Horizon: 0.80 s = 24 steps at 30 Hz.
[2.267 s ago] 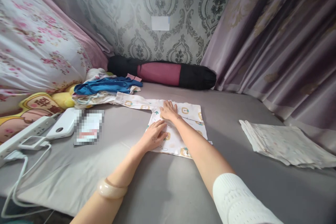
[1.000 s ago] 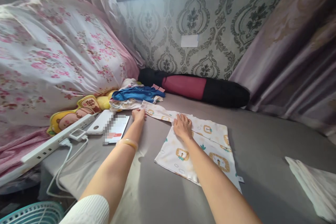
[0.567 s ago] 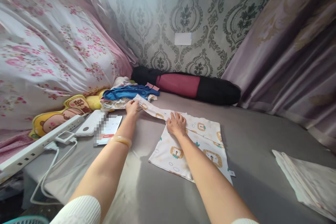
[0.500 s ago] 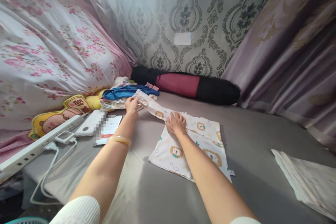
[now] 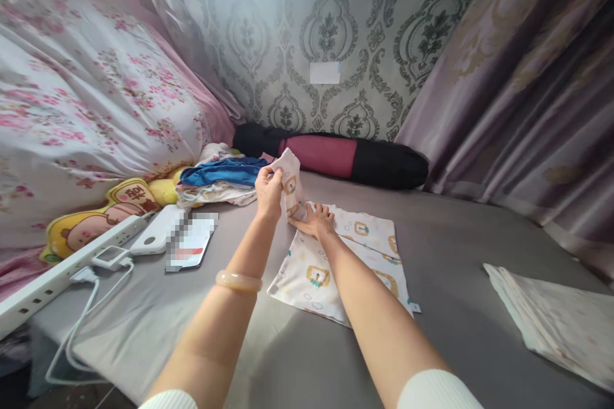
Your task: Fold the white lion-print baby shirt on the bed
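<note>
A white garment with an orange lion print (image 5: 314, 278) lies spread on the grey sheet, a small white tag at its right edge. My left hand (image 5: 269, 190) pinches the end of its long narrow part, which looks like a sleeve, and holds it up off the bed. That raised strip bends beside my right hand. My right hand (image 5: 315, 220) rests on the garment at the base of the strip, fingers spread and pressing down. A pale bangle (image 5: 238, 281) is on my left forearm.
Clothes (image 5: 218, 172) are piled at the back left, near a plush toy (image 5: 81, 227). A power strip (image 5: 62, 271), a power bank (image 5: 156, 233) and a phone (image 5: 199, 243) lie on the left. Folded cloth (image 5: 556, 319) is on the right. A black and maroon bag (image 5: 330, 156) lies along the wall.
My left hand has moved right and lifted the strip's end, so the strip now folds up toward the garment. My right hand still presses in the same place. The view has shifted slightly.
</note>
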Motion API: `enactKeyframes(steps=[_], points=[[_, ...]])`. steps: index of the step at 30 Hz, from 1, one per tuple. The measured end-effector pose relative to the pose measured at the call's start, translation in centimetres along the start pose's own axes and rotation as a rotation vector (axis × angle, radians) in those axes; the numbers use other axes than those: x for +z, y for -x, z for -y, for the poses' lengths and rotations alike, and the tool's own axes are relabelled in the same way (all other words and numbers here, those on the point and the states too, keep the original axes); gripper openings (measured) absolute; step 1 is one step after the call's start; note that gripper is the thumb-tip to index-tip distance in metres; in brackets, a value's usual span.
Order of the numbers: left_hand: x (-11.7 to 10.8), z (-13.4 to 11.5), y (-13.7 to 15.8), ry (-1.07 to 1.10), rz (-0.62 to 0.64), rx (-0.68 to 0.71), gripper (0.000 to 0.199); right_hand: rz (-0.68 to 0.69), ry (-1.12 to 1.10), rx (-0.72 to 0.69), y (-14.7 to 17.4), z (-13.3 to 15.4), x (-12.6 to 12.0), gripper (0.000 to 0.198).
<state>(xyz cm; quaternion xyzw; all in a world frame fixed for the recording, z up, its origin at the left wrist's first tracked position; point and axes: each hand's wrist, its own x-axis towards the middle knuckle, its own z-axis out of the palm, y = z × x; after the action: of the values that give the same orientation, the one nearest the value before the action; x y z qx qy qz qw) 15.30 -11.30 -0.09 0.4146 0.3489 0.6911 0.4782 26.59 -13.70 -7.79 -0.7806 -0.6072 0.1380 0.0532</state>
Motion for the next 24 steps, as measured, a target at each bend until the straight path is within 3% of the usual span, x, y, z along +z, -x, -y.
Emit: enactKeyframes(steps=[4,7,10,15,20,24], points=[[1.2,0.6,2.6,0.011,-0.048,-0.003,0.022,0.026,-0.171,-0.008,-0.3,-0.9,0.1,0.09],[1.3,1.6,4.0,0.029,-0.092,-0.021,0.019,0.021,-0.629,-0.062,-0.5,-2.4,-0.4,0.08],[1.4,2.9,5.3,0.051,-0.123,-0.068,0.02,-0.08,-1.034,-0.079,-0.1,-4.4,-0.9,0.059],[1.9,5.1,7.8,0.04,-0.104,-0.142,0.019,-0.231,-1.279,0.116,1.7,-7.2,-1.1,0.04],[2.4,6.9,9.8,-0.071,-0.047,-0.207,0.015,-0.21,-1.457,0.283,4.0,-9.2,-1.0,0.018],[2.5,8.4,10.7,-0.162,0.033,-0.202,0.017,-0.148,-1.525,0.326,5.3,-9.7,-0.9,0.017]])
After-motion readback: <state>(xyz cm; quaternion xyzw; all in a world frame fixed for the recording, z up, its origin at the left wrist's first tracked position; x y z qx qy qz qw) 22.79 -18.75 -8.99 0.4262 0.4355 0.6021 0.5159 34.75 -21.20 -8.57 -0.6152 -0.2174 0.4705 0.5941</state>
